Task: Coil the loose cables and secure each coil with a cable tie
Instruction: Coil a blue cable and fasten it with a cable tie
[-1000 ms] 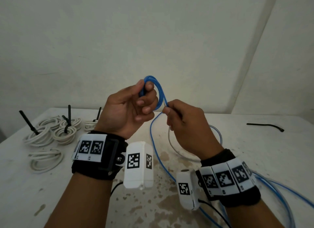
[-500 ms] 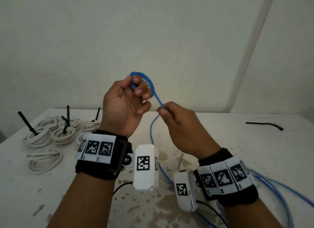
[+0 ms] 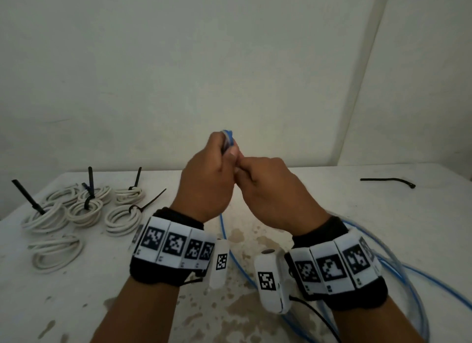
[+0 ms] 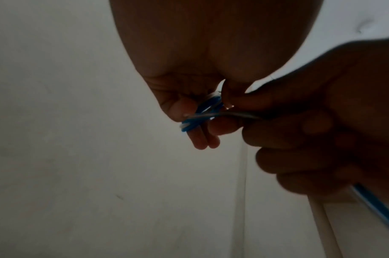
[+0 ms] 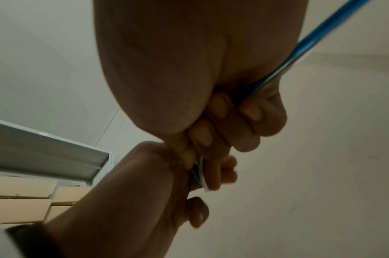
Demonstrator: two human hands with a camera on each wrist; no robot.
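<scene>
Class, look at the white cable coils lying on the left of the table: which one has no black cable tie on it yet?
The nearest white coil, at the front left of the table. The other coils behind it, such as the one beside the left wrist, each carry a black tie.

A white counter [image 3: 383, 240] runs across the scene, its top marked with brownish stains [image 3: 245, 238] near the front and middle. Behind it rises a plain pale wall [image 3: 178, 74], meeting a second wall at a corner [image 3: 362, 87] on the right. In the right wrist view, a grey metal beam [image 5: 45, 153] juts in from the left, with tan cardboard boxes [image 5: 23, 200] stacked below it.
</scene>
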